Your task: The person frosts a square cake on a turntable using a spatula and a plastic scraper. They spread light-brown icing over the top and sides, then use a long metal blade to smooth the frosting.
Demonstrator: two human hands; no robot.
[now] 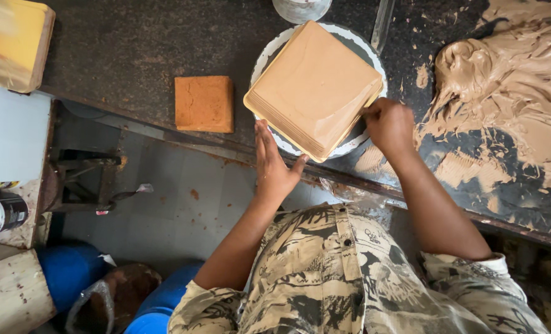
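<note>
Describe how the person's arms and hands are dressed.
Both hands are bare: the left hand and right hand wear no gloves, rings or watch. Forearms are uncovered. Short sleeves of a beige shirt with a dark camouflage-like print end near the elbows.

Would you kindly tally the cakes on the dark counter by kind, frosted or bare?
Frosted square cake on the round white board, between left hand and right hand: 1
Bare orange sponge square: 1
Total: 2
</note>
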